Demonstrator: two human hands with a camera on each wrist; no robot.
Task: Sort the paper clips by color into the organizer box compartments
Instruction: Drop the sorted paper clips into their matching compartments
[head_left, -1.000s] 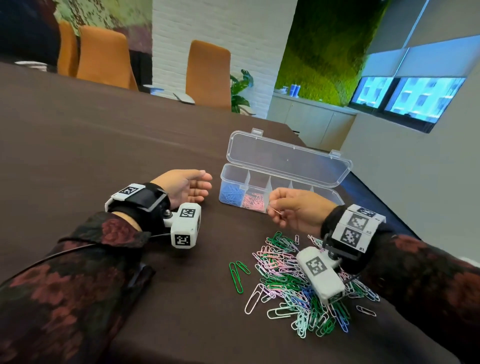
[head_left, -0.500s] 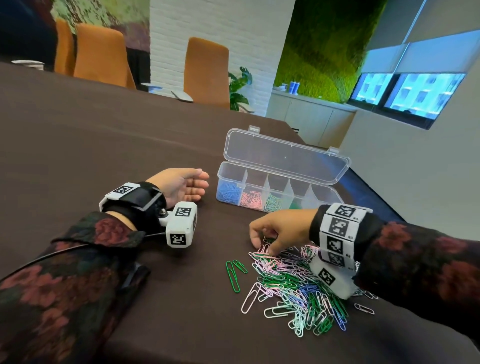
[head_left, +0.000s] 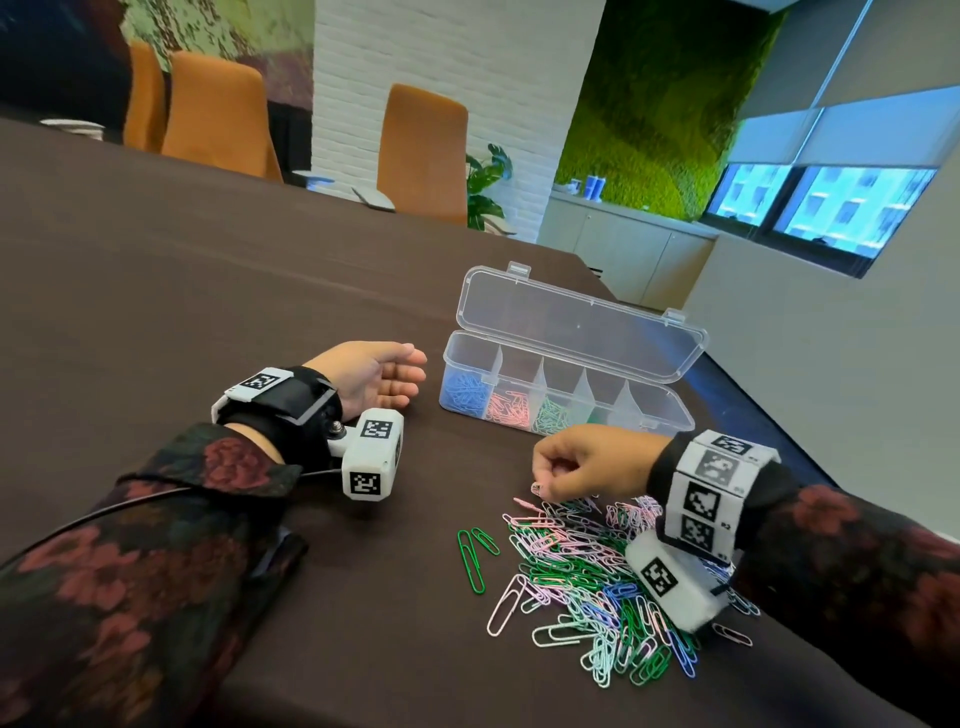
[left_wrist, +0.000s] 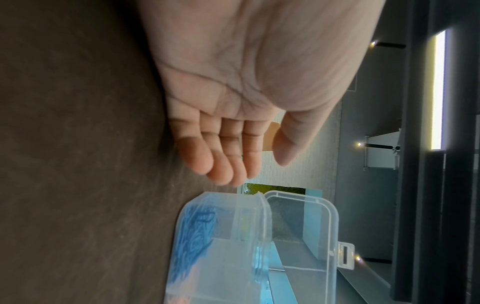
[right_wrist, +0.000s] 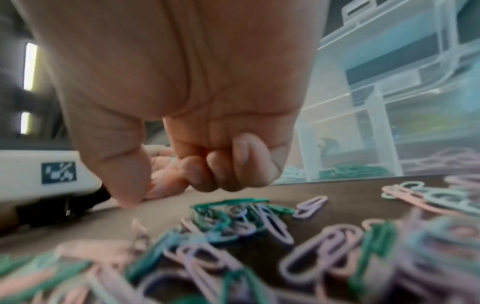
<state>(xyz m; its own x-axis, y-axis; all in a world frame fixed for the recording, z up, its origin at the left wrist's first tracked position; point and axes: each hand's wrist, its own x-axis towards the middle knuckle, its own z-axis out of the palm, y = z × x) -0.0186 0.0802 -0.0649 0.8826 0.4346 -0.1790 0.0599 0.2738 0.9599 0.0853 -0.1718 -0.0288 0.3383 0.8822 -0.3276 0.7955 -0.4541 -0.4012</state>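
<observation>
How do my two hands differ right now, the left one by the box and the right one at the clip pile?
The left hand lies on its side with fingers relaxed and nothing in it; the right hand is curled, fingertips pinched at the pile of paper clips. The left sits beside the organizer box, the right in front of it. Both wear wrist cameras.

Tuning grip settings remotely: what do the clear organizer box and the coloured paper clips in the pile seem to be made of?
Clear organizer box: looks like rigid transparent plastic, glossy; the clips and the table show through its walls and lid. Coloured paper clips: probably bent wire with a smooth coloured coating, as thin loops in pastel and green; the core is not visible.
</observation>
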